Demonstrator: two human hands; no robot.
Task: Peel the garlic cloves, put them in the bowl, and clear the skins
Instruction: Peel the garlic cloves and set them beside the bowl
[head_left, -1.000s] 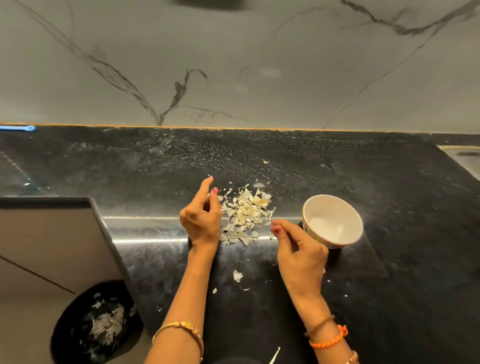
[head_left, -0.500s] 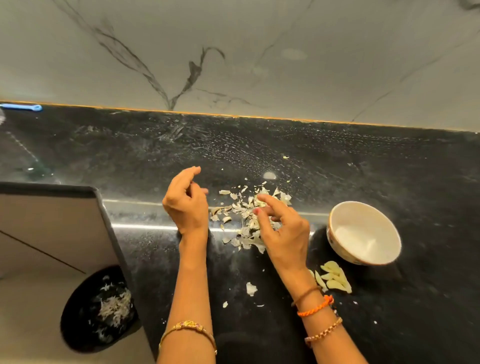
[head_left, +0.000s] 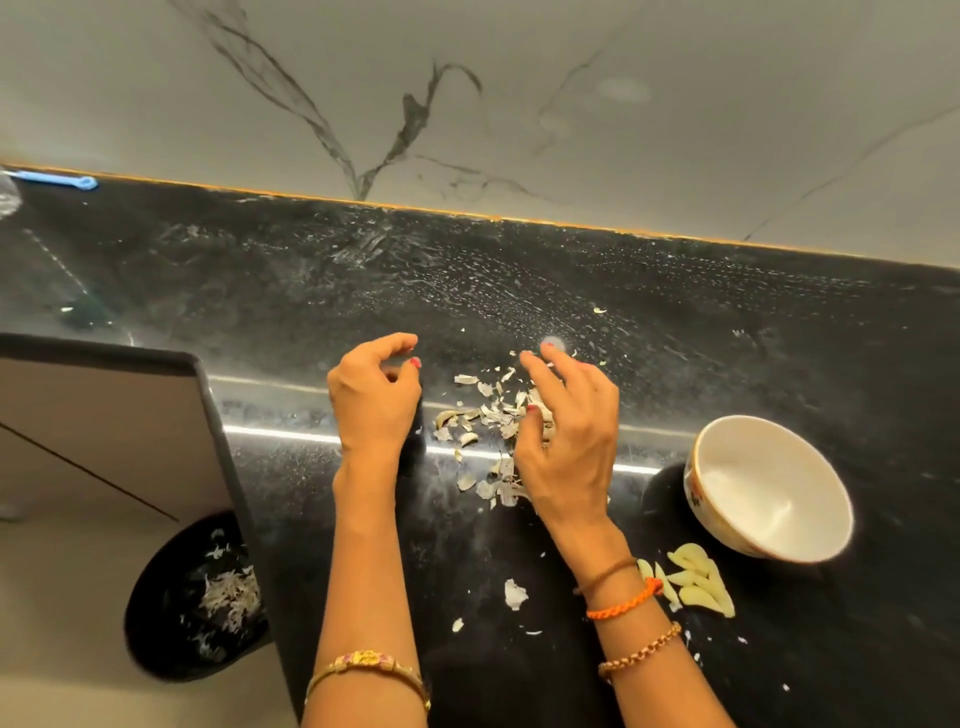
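Both hands are by the skins (head_left: 488, 415): the right hand (head_left: 566, 436) has reached over them, fingers spread; the left hand (head_left: 371, 395) curls empty. Peeled garlic (head_left: 696, 579) lies beside the empty bowl (head_left: 769, 488).

Papery garlic skins (head_left: 485, 418) scattered in a loose pile mid-counter, peeled pale-yellow garlic cloves (head_left: 698, 579) clustered near right, white bowl (head_left: 769, 488) tilted just beyond them.

Gold bangle (head_left: 366, 667); orange cord bracelet (head_left: 626, 603); red nails.
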